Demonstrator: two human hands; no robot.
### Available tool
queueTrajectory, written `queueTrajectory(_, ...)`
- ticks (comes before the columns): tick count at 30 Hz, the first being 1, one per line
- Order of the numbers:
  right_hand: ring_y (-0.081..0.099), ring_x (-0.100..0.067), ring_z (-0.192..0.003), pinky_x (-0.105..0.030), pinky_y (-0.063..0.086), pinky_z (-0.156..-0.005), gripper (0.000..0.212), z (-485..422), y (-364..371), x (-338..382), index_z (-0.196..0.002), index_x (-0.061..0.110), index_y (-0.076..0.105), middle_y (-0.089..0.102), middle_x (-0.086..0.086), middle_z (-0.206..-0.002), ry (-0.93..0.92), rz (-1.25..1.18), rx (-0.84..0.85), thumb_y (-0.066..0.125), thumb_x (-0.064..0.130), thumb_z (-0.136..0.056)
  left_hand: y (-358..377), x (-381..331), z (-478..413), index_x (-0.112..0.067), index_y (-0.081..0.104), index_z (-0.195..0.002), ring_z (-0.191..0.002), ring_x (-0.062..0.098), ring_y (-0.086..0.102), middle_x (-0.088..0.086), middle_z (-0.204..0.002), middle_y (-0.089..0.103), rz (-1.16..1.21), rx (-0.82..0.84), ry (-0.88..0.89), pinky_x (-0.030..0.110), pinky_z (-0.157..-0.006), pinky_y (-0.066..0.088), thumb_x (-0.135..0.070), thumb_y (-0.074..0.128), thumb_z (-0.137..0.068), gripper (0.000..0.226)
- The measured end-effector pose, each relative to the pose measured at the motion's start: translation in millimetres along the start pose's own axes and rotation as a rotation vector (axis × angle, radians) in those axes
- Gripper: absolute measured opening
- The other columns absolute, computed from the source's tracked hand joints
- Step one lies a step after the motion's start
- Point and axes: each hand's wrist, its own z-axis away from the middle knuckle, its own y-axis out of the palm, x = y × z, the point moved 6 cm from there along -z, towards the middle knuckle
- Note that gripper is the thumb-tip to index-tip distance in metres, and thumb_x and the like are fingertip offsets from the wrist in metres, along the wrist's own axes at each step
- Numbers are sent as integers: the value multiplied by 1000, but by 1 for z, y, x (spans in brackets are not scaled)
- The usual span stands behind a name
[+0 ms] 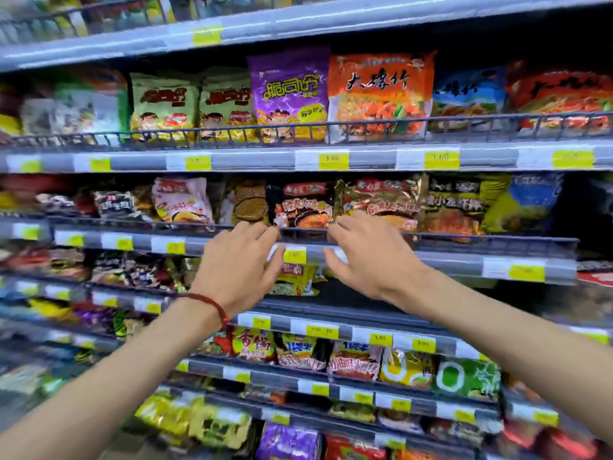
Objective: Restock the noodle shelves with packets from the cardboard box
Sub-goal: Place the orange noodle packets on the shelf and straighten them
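Both my hands reach toward the middle noodle shelf [464,242]. My left hand [240,257], with a red cord on its wrist, has its fingers spread near the shelf's wire rail, just left of a black and red noodle packet [303,205]. My right hand [368,252] is spread the same way just right of that packet, below a gold and red packet [378,197]. Neither hand holds anything. The black packet stands upright behind the rail between the two hands. No cardboard box is in view.
Several shelves of noodle packets fill the view, each with a wire rail and yellow price tags [333,161]. A purple packet [288,94] and an orange one [381,91] stand on the shelf above. A yellow packet [297,280] lies on the sparsely filled shelf below my hands.
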Motion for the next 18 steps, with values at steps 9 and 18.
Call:
queueTrajectory(9, 54, -25, -95, -38, 45, -74, 35, -4, 62, 180, -99, 14, 61, 60, -3, -96, 60, -225, 116, 42, 44, -98, 21, 107, 163, -21, 61, -93, -82, 23, 61, -3, -86, 63, -14, 213, -96, 33, -60, 45, -42, 40, -99, 30)
queueTrajectory(18, 56, -27, -98, -39, 50, -75, 36, -21, 134, 387, -104, 15, 61, 62, -5, -103, 101, -355, 292, 40, 43, -99, 37, 250, 331, -22, 62, -105, -95, 25, 62, -1, -98, 66, 4, 444, -263, 36, -71, 48, -43, 39, -99, 31)
